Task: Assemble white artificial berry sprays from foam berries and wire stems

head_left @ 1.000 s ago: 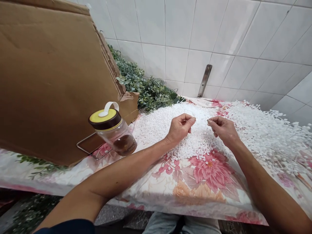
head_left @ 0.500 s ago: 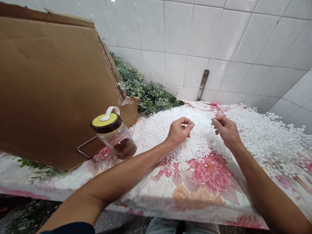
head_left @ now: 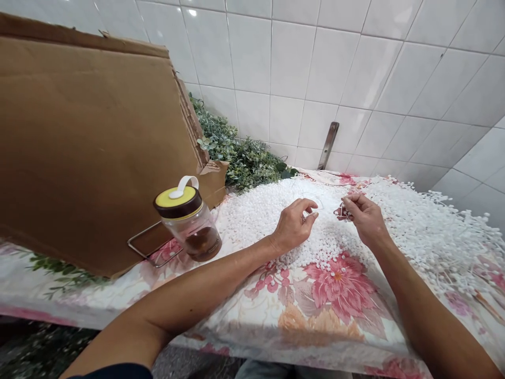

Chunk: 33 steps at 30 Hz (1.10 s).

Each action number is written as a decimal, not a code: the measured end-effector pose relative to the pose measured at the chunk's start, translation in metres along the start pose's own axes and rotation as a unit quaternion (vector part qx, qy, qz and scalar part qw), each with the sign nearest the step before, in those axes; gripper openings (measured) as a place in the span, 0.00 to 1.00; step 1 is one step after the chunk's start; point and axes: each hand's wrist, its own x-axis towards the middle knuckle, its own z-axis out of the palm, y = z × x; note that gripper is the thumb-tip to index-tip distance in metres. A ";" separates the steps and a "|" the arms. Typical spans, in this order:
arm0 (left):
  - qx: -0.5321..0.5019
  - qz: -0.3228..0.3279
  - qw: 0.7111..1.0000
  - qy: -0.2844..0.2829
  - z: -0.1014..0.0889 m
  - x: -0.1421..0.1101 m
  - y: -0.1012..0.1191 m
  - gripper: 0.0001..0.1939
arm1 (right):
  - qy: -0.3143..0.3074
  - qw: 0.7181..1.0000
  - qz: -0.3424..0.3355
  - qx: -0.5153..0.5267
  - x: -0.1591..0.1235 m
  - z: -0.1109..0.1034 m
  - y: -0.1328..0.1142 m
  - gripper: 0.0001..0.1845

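Fine clear strand (head_left: 320,203) stretches sideways between your left hand (head_left: 294,226) and right hand (head_left: 365,220), both pinched narrow on it, hovering just above white foam beads (head_left: 256,213) heaped on floral cloth (head_left: 343,295).

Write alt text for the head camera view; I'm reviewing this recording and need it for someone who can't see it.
A person's bare left hand and bare right hand, fingers curled, meet above a heap of small white beads on a pink floral cloth. A clear glass jar with a yellow lid and a brown cardboard sheet stand at left, before white wall tiles.
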 end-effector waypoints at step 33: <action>0.179 0.011 0.984 0.009 -0.006 0.004 -0.001 0.15 | 0.115 0.993 -0.022 0.016 0.003 0.004 0.013 0.23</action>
